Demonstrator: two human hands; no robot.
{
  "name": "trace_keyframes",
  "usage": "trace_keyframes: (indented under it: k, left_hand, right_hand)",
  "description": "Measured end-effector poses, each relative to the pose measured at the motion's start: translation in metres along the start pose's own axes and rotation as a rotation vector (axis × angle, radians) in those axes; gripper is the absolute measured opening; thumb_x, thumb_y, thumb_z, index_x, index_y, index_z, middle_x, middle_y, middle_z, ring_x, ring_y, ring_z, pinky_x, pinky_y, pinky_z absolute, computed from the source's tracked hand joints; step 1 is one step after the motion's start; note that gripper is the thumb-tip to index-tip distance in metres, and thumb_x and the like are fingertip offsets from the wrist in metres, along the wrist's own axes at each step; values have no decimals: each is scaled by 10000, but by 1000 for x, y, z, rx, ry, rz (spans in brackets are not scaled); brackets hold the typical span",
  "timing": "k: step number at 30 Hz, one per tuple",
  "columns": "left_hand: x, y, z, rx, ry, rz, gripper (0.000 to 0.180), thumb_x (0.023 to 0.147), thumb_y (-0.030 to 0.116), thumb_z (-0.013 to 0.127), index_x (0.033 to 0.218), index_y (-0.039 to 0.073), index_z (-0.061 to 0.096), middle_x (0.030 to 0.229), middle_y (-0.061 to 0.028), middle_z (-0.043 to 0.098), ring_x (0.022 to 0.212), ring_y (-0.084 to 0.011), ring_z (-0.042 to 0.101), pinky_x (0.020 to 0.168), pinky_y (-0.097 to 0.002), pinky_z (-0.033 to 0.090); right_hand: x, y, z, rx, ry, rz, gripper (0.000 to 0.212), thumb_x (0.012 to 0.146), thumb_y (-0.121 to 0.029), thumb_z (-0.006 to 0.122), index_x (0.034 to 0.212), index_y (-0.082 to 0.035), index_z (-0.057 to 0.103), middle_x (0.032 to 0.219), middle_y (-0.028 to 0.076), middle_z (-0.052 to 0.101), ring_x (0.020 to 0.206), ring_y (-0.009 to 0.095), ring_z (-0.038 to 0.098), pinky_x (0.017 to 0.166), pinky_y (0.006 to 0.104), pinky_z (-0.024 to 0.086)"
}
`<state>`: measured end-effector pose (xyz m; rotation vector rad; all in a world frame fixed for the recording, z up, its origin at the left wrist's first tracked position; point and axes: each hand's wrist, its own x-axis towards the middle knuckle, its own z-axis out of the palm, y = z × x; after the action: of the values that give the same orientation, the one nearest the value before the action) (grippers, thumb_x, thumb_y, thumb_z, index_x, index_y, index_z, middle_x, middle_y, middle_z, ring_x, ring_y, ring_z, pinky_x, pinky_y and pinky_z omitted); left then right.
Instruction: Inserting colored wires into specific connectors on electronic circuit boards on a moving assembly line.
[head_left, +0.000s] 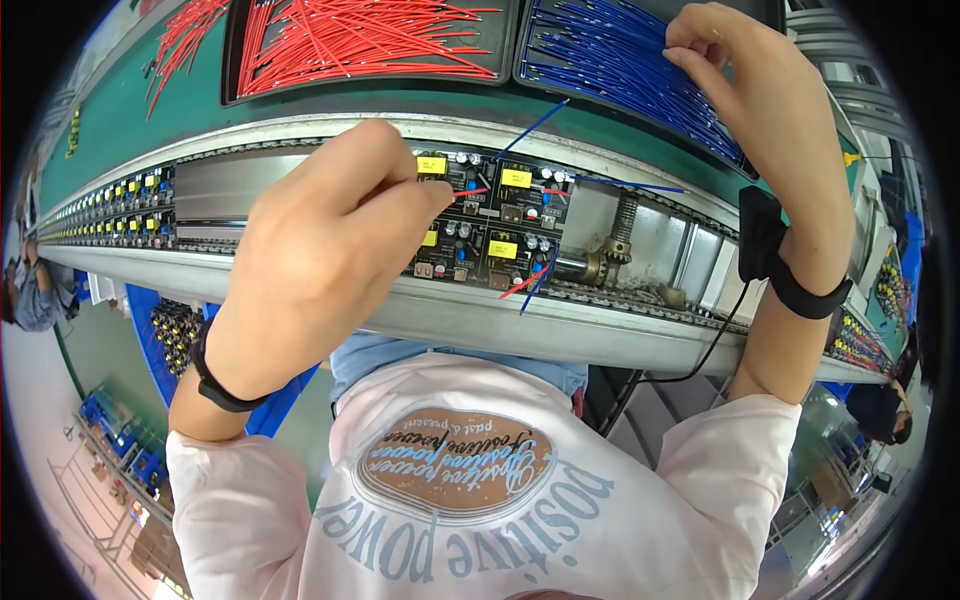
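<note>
My left hand [330,225] is closed in a pinch over the circuit boards, with a short red wire [472,192] at its fingertips. Beneath and beside it lies a panel of black boards [480,240] carrying yellow blocks, capacitors and small blue parts. Red and blue wires stick out from the panel's right side, among them a blue wire [630,185] reaching right and another blue wire [535,128] slanting up. Over the tray of blue wires [610,55], my right hand [735,50] has its thumb and fingers drawn together; whether a wire is between them is hidden.
A black tray of red wires [370,40] stands left of the blue ones, with loose red wires [185,40] beyond. The conveyor rail [440,320] runs across in front of me. More boards [120,210] sit leftward. A cable [715,350] hangs from my right wristband.
</note>
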<state>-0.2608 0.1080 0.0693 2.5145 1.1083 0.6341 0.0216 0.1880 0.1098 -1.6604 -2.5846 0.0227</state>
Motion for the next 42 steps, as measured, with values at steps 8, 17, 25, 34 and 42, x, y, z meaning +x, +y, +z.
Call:
trace_keyframes:
  k: [8,17,25,34,42]
  left_hand:
    - [5,0,5,69,-17,18,170,799,-34,798,957,-5,742,827,-83,540,675,-236,569,580,-359,455]
    - [3,-2,8,71,-25,31,147,809,-34,786,944,-7,732,829,-85,537,679,-246,576,589,-362,461]
    - [2,0,7,92,-70,8,162,806,-30,782,956,-1,728,840,-87,544,692,-254,588,596,-371,466]
    - [17,6,6,139,-57,79,165,798,4,766,955,23,720,846,-71,555,707,-253,604,601,-366,484]
    - [20,3,10,231,-77,139,160,764,43,768,904,37,690,840,-52,562,730,-236,620,601,-355,500]
  right_hand:
    - [1,-2,-4,14,31,51,67,858,-41,708,921,-16,705,833,132,697,770,285,698,703,376,554]
    - [-2,9,5,-66,161,-90,73,873,-25,683,927,8,719,852,141,697,784,302,698,730,384,562]
    - [-4,6,3,-20,167,-82,58,886,-28,683,911,18,708,843,138,683,762,302,683,720,388,554]
    - [3,14,6,-7,118,-2,74,905,-39,687,939,12,647,825,149,664,726,289,659,645,378,508]
    - [-12,-12,-3,37,273,-69,78,898,-53,697,929,14,671,846,144,665,736,297,654,655,385,509]
